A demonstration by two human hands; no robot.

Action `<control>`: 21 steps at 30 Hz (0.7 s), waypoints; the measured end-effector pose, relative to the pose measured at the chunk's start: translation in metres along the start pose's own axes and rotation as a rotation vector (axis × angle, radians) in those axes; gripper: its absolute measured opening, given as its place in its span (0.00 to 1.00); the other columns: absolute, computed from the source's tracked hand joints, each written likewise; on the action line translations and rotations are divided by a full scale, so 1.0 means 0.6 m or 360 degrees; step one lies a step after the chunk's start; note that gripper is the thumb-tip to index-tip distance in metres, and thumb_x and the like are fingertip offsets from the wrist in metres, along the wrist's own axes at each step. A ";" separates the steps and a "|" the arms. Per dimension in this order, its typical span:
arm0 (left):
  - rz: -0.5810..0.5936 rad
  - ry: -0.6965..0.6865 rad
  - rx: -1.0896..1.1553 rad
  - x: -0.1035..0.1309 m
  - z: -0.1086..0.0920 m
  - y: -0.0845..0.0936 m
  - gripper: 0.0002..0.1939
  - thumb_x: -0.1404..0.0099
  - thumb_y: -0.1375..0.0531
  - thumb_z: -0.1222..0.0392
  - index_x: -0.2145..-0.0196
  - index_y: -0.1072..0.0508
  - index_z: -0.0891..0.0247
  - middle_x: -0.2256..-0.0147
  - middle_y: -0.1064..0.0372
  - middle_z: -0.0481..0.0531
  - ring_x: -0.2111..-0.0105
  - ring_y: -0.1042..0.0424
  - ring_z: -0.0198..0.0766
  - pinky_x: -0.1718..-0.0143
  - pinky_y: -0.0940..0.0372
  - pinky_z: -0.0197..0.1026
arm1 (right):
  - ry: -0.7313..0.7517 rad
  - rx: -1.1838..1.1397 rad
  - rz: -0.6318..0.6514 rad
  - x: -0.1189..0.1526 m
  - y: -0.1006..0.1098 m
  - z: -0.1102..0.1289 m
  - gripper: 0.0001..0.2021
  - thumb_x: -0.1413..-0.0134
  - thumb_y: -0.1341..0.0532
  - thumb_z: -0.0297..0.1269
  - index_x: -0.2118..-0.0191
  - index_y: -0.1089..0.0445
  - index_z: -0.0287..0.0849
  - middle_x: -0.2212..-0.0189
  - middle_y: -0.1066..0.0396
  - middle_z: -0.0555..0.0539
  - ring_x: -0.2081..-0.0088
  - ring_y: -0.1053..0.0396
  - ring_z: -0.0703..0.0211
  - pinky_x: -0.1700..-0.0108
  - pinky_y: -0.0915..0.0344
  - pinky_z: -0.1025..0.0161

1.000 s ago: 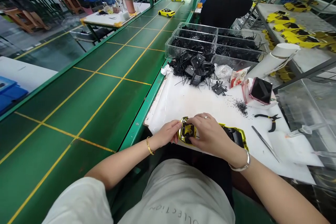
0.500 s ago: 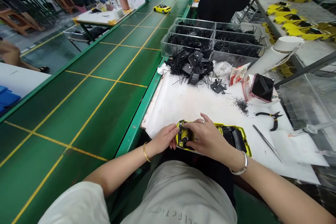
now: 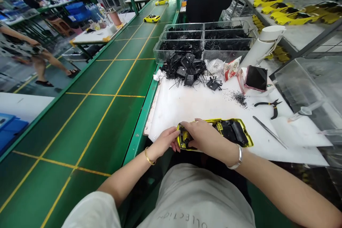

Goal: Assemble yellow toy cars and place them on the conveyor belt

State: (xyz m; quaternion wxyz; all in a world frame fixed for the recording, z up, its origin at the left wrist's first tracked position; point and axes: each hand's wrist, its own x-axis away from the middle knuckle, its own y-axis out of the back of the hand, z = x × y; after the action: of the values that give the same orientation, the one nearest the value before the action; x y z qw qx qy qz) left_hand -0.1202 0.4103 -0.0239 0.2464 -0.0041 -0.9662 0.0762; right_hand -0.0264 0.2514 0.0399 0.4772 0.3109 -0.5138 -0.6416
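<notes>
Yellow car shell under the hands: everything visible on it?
The yellow car shell lies upside down at the near edge of the white work mat, long axis left to right. It looks like glossy yellow plastic with black inner parts showing. The left hand grips its left end; the right hand presses on that end's inside.

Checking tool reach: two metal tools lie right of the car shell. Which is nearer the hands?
The tweezers, the thin straight tool lying diagonally just past the shell. The black-handled pliers lie farther back, toward the phone.
</notes>
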 end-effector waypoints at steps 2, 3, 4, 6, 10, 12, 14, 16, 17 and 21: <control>0.0236 0.0129 -0.0008 0.009 -0.010 0.010 0.26 0.43 0.38 0.41 0.59 0.35 0.66 0.74 0.27 0.52 0.80 0.27 0.34 0.84 0.43 0.28 | 0.0050 -0.0057 -0.0279 0.042 -0.009 0.008 0.22 0.52 0.35 0.23 0.49 0.36 0.37 0.56 0.27 0.40 0.50 0.31 0.44 0.45 0.39 0.47; 0.0403 0.0205 -0.0029 0.013 -0.013 0.015 0.26 0.44 0.37 0.43 0.57 0.33 0.67 0.71 0.25 0.54 0.80 0.27 0.35 0.85 0.45 0.28 | 0.0065 -0.0060 -0.0440 0.069 -0.017 0.013 0.23 0.51 0.37 0.22 0.48 0.37 0.37 0.51 0.30 0.39 0.44 0.36 0.42 0.41 0.43 0.45; 0.0590 0.0291 -0.0045 0.016 -0.015 0.018 0.26 0.44 0.36 0.43 0.57 0.32 0.68 0.70 0.25 0.57 0.81 0.27 0.35 0.86 0.47 0.28 | 0.0047 -0.0070 -0.0618 0.099 -0.026 0.019 0.23 0.49 0.38 0.21 0.46 0.37 0.38 0.47 0.33 0.38 0.40 0.41 0.42 0.40 0.45 0.43; 0.0936 0.0491 -0.0041 0.019 -0.013 0.018 0.29 0.42 0.41 0.37 0.61 0.29 0.71 0.69 0.24 0.63 0.81 0.28 0.36 0.88 0.50 0.30 | -0.0128 -0.0168 -0.0958 0.159 -0.050 0.031 0.19 0.45 0.39 0.24 0.48 0.37 0.39 0.47 0.34 0.38 0.43 0.39 0.45 0.43 0.41 0.48; 0.0830 0.0587 -0.0039 0.009 0.005 -0.012 0.32 0.40 0.49 0.32 0.68 0.29 0.70 0.79 0.29 0.56 0.87 0.33 0.34 0.91 0.55 0.31 | -0.0835 -0.0754 -0.0939 0.237 -0.105 0.036 0.07 0.38 0.43 0.37 0.67 0.35 0.41 0.71 0.33 0.48 0.70 0.35 0.60 0.66 0.37 0.62; 0.0584 0.0491 -0.0042 0.003 0.013 -0.032 0.25 0.41 0.42 0.39 0.66 0.31 0.68 0.81 0.33 0.48 0.88 0.35 0.31 0.91 0.54 0.30 | -0.0979 -0.1229 -0.0553 0.244 -0.130 0.032 0.16 0.35 0.48 0.45 0.72 0.37 0.41 0.75 0.36 0.49 0.73 0.38 0.61 0.70 0.40 0.63; 0.0486 0.0435 -0.0026 0.001 0.017 -0.046 0.23 0.42 0.39 0.42 0.63 0.32 0.67 0.80 0.33 0.46 0.87 0.34 0.30 0.90 0.52 0.29 | -0.1003 -0.1636 -0.0314 0.234 -0.149 0.029 0.22 0.35 0.51 0.51 0.74 0.38 0.40 0.76 0.36 0.49 0.72 0.38 0.60 0.70 0.40 0.63; 0.0448 0.0392 -0.0037 0.001 0.020 -0.052 0.23 0.42 0.39 0.42 0.63 0.32 0.68 0.79 0.33 0.46 0.86 0.34 0.29 0.90 0.51 0.29 | -0.1055 -0.1830 -0.0295 0.219 -0.164 0.030 0.24 0.37 0.52 0.54 0.77 0.41 0.41 0.78 0.38 0.48 0.73 0.39 0.60 0.70 0.41 0.63; 0.0425 0.0371 -0.0053 0.002 0.021 -0.053 0.23 0.42 0.40 0.42 0.64 0.32 0.68 0.80 0.34 0.46 0.86 0.35 0.29 0.89 0.51 0.28 | -0.1095 -0.1859 -0.0325 0.214 -0.170 0.032 0.25 0.37 0.52 0.55 0.78 0.42 0.41 0.79 0.39 0.48 0.73 0.40 0.60 0.71 0.41 0.63; 0.0432 0.0357 -0.0132 0.006 0.026 -0.052 0.25 0.43 0.40 0.39 0.64 0.32 0.68 0.79 0.34 0.46 0.86 0.35 0.28 0.88 0.49 0.28 | -0.1161 -0.1809 -0.0455 0.212 -0.199 0.043 0.25 0.39 0.52 0.57 0.78 0.42 0.43 0.79 0.39 0.47 0.75 0.40 0.57 0.71 0.38 0.60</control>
State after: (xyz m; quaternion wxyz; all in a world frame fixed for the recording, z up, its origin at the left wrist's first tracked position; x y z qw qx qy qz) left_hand -0.1298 0.3776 -0.0310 0.3398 -0.1531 -0.9255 0.0678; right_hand -0.1286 0.1441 -0.0553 0.2734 -0.1584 -0.1794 -0.9317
